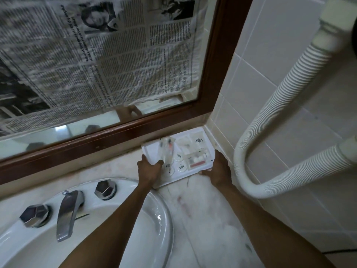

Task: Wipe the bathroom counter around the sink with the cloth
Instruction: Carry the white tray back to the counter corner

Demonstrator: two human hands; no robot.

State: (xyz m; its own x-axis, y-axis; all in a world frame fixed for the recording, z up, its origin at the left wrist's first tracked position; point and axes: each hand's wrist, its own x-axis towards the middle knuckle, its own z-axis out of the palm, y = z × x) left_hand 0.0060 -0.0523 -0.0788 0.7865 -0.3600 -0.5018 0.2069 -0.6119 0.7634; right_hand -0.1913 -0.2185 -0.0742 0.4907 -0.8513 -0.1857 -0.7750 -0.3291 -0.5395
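Two bare hands are ours, both gripping a white tray in the counter's far corner, where mirror frame meets tiled wall. Left of the tray sits the white sink, its chrome faucet between two knobs. Our left hand clamps the tray's left edge, thumb on top; our right hand clasps its right edge. Small toiletry packets lie inside it. We see no cloth anywhere.

The newspaper stuck over the mirror is full of tiny print, mostly too blurry to read. One headline seems to start "Konsulat Singapura di". The little packets in the white tray show dark marks, not words.
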